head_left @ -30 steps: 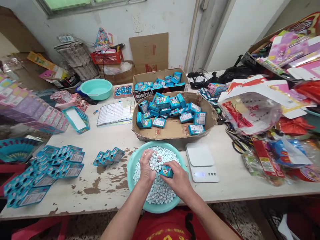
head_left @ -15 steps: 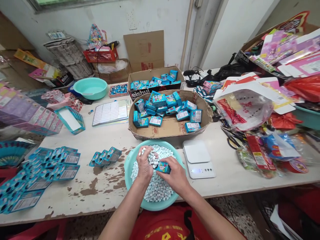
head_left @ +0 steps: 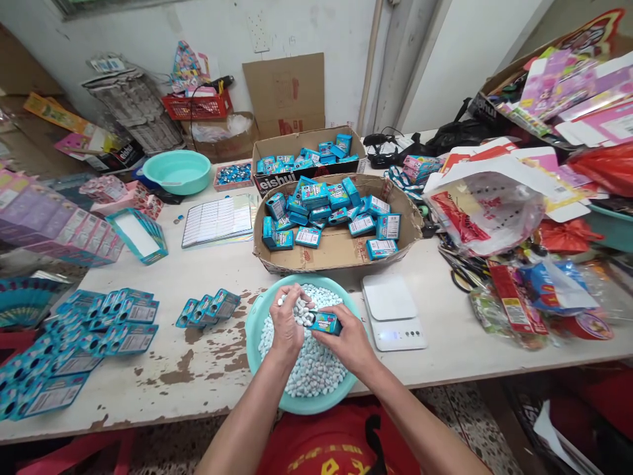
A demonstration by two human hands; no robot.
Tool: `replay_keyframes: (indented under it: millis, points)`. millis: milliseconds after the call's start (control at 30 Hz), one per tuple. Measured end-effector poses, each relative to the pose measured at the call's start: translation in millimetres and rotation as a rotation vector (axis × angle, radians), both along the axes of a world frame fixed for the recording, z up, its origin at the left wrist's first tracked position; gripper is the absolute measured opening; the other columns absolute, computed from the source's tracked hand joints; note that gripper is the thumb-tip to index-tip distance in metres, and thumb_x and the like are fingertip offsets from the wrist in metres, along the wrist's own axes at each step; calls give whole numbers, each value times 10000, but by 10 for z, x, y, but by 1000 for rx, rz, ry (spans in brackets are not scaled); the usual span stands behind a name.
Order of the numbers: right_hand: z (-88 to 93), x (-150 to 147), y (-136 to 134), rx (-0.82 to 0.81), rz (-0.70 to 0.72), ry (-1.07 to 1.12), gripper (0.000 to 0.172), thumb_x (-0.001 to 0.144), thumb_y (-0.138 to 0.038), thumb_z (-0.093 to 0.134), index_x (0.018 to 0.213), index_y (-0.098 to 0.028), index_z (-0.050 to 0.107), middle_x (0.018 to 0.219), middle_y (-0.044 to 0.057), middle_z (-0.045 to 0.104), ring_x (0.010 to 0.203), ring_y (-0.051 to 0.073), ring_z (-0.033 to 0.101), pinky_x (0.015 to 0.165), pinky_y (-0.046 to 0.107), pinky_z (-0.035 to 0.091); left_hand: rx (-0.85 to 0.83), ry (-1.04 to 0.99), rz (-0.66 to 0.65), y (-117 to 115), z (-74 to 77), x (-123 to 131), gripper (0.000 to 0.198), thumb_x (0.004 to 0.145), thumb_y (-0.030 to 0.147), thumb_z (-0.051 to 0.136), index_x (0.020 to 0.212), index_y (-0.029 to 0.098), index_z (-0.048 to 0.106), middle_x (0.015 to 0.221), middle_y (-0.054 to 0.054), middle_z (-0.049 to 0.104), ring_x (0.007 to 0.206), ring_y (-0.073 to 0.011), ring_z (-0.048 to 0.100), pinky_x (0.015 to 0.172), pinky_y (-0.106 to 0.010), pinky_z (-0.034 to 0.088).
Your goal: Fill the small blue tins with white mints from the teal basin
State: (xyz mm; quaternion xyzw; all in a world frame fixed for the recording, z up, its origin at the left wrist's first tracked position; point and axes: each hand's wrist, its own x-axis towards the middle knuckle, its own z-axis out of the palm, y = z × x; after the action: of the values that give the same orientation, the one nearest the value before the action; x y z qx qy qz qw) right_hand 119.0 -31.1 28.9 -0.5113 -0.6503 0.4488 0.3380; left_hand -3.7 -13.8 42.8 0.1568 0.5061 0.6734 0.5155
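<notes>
Over a mint-green basin [head_left: 253,340] of small pale candies [head_left: 312,379], my left hand [head_left: 287,326] is cupped around a handful of the same candies [head_left: 299,310]. My right hand [head_left: 350,340] grips a small blue candy box [head_left: 325,323], tilted on its side. The box's left end meets the candies at the left hand's fingers; whether any pass inside is hidden. Beyond the basin, a low cardboard tray [head_left: 316,260] holds several closed blue boxes [head_left: 314,194]. Left of the basin stand three blue boxes [head_left: 208,309] with round openings.
A white digital scale [head_left: 393,313] is right of the basin. Many blue boxes [head_left: 119,323] crowd the table's left side. Behind are a printed sheet [head_left: 217,221], an empty green basin [head_left: 177,173] and a second carton [head_left: 306,148]. Scissors [head_left: 459,270] and plastic packaging [head_left: 489,204] lie right.
My right hand has turned the blue box slightly, so more of its printed face shows, still against the candies in my left hand. The view has shifted a little.
</notes>
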Motion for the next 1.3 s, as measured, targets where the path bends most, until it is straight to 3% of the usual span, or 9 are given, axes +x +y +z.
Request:
replay_keyframes:
  millis: [367, 633, 900, 1300]
  points:
    - [55, -25, 7, 14, -8, 16, 288, 663, -161, 701, 933, -242, 640, 926, 22, 619, 921, 229, 583, 813, 355, 458, -42, 56, 19, 46, 73, 31, 295, 642, 362, 721, 734, 176, 512, 534, 56, 523, 489, -91, 520, 528, -210, 398]
    - [98, -50, 13, 3, -27, 50, 297, 665, -145, 696, 939, -242, 633, 941, 26, 609, 938, 232, 572, 827, 358, 450, -4, 113, 63, 90, 92, 38, 267, 672, 353, 708, 671, 166, 518, 530, 51, 514, 479, -84, 502, 524, -211, 397]
    - [90, -70, 19, -9, -29, 41, 291, 659, -136, 699, 922, -241, 632, 916, 22, 605, 928, 231, 570, 822, 359, 449, -19, 46, 35, 83, 119, 28, 265, 742, 381, 647, 668, 160, 521, 539, 36, 517, 477, -92, 511, 508, -214, 406]
    - [93, -91, -6, -8, -51, 118, 311, 667, -96, 684, 945, -225, 632, 940, 28, 598, 936, 220, 566, 834, 359, 450, 39, 188, 32, 38, 161, 59, 226, 722, 331, 682, 679, 169, 530, 517, 46, 517, 490, -93, 511, 548, -217, 407]
